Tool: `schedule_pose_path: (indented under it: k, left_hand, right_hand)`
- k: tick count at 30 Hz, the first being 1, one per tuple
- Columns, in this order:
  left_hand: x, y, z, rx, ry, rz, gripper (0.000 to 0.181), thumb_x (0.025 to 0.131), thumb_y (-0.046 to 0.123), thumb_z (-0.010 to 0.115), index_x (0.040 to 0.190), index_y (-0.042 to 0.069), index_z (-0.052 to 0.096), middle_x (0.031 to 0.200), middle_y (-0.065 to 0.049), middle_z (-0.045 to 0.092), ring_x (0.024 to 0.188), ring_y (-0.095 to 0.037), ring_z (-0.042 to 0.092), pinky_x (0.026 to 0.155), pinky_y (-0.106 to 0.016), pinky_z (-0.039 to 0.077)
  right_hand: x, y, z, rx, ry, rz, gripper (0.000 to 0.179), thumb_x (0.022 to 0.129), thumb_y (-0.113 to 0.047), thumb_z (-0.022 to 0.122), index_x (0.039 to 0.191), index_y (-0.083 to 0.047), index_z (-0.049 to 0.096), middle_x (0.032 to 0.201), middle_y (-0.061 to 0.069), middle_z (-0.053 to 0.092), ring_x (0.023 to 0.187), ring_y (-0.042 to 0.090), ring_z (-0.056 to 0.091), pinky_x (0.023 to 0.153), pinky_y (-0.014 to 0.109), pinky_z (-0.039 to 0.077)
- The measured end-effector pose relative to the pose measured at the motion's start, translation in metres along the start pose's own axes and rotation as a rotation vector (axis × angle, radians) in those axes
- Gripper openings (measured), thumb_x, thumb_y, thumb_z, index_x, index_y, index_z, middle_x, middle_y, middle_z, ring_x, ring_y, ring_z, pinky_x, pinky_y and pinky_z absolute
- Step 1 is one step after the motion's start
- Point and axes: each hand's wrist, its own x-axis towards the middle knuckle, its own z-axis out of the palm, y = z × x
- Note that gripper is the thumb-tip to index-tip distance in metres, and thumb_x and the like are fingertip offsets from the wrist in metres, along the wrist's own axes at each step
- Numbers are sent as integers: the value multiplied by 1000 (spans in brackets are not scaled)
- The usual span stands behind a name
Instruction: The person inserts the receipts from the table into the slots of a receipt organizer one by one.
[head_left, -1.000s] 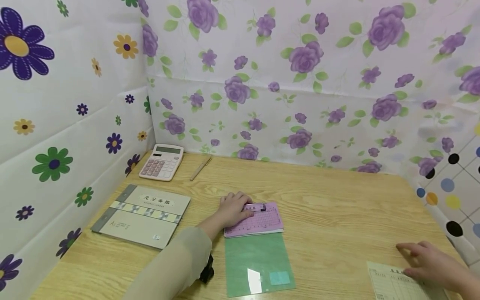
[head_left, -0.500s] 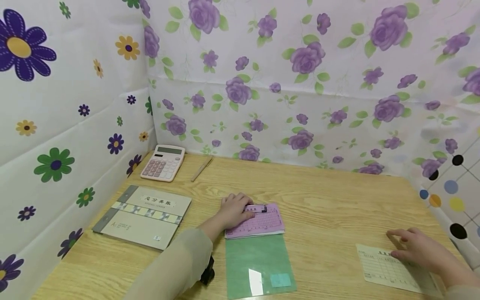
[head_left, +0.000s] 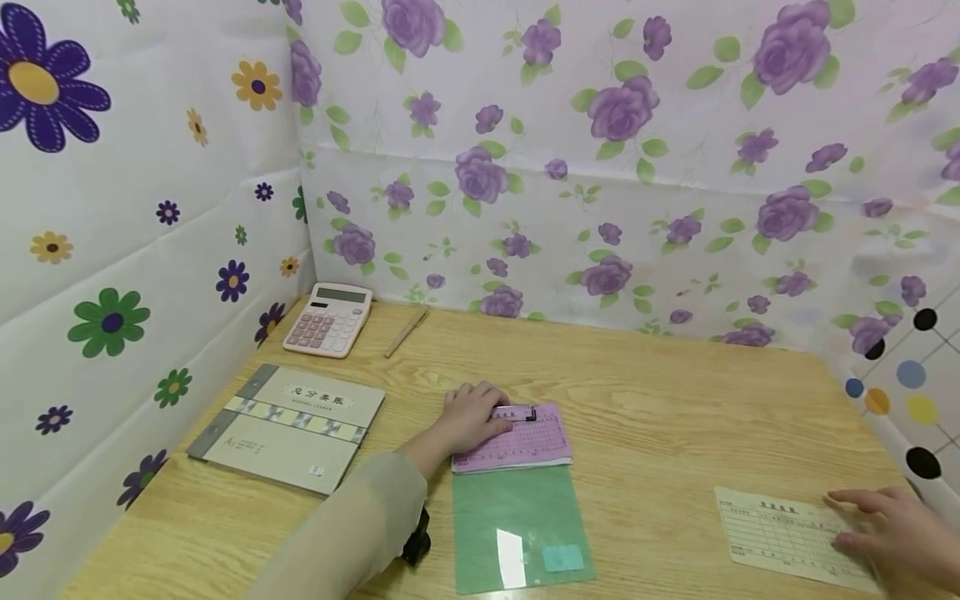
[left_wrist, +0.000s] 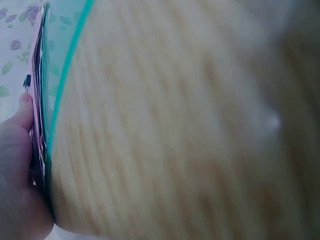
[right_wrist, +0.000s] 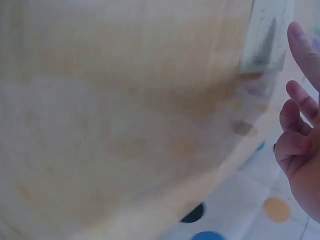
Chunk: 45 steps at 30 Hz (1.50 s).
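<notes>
My left hand (head_left: 476, 417) rests on a pad of pink printed forms (head_left: 543, 442) fastened at the top with a black binder clip (head_left: 533, 412). Under the pad lies a translucent green sheet (head_left: 517, 508) with a small blue label near its lower right. The left wrist view has the thumb (left_wrist: 26, 112) flat along the pink pages, below the clip; the other fingers are hidden there. At the right, a single pale yellow form (head_left: 780, 537) lies on the table. My right hand (head_left: 900, 529) is over its right end, fingers loosely extended, apart from the form (right_wrist: 265, 37) in the right wrist view.
A beige ledger (head_left: 292, 425) with a grey spine lies to the left. Behind it are a pink calculator (head_left: 330, 321) and a pen (head_left: 405, 333). Flowered cloth (head_left: 555, 208) hangs along the back of the wooden table (head_left: 660, 400). A black strap device (head_left: 416, 542) sits at the left wrist.
The yellow form has slid up and left on the table with the right hand over it; the right hand has then drawn back to the right. The left hand has stayed on the pink pad.
</notes>
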Motion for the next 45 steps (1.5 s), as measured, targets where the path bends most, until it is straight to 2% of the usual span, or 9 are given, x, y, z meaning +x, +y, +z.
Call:
schedule_pose_path:
  k: [4,7,12,20,26,31,38,40,45]
  left_hand:
    - [1,0,-2,-3,3,-6,42,90,50,55,122,23,55,124,4,49,103,-20,40,84,-40,26]
    - [2,0,-4,-2,9,-3,41,90,50,55,122,22,55,124,4,49,103,-20,40,84,-40,26]
    - [2,0,-4,-3,11,7,39,90,49,56,119,22,55,122,4,50,102,-19,41,83,-40,26]
    - [3,0,-2,7,19,14,39,90,49,56,119,23,55,122,4,50,101,-19,41,82,-39,27]
    - [3,0,-2,4,24,16,39,90,49,56,119,23,55,122,5,50,102,-19,41,82,-40,26]
    - [0,1,-4,-4,18,17,39,91,48,56,119,22,55,122,4,50,102,-20,41,82,-41,26]
    - [-1,3,-5,0,5,6,39,91,48,56,120,22,55,121,4,50,103,-20,41,83,-40,26]
    - [-1,3,-4,2,3,6,39,91,48,56,120,22,55,122,4,49,103,-20,41,84,-40,26]
    - [-1,2,-2,2,3,11,38,91,49,55,118,24,55,121,5,50,103,-19,41,84,-40,26]
  right_hand:
    - [-2,16,9,-20,-23,10,76,73,-55,70,120,4,57,98,26,57,89,41,50,72,58,40]
    - [-2,19,11,16,-13,-16,70,78,-48,71,119,6,57,98,27,58,90,43,53,72,58,42]
    - [-1,13,10,63,-7,-42,66,80,-44,69,120,7,57,96,18,64,82,28,59,70,49,47]
    - [1,4,9,67,-33,36,80,80,-58,62,123,9,54,99,25,62,89,39,59,73,54,43]
    - [0,2,9,69,-29,65,86,78,-63,60,125,8,51,94,20,62,85,33,58,72,53,42]
    - [0,2,13,83,-22,59,83,80,-61,59,126,8,50,89,10,62,79,25,55,70,51,43]
    - [-3,-6,12,155,-3,55,80,85,-55,59,130,9,46,89,2,60,78,20,55,69,47,44]
    - [-5,-10,12,200,0,66,78,87,-53,58,132,9,43,87,2,60,75,18,53,65,42,44]
    - [-7,-21,10,324,-4,129,80,89,-55,53,137,8,38,81,3,53,69,18,43,60,33,34]
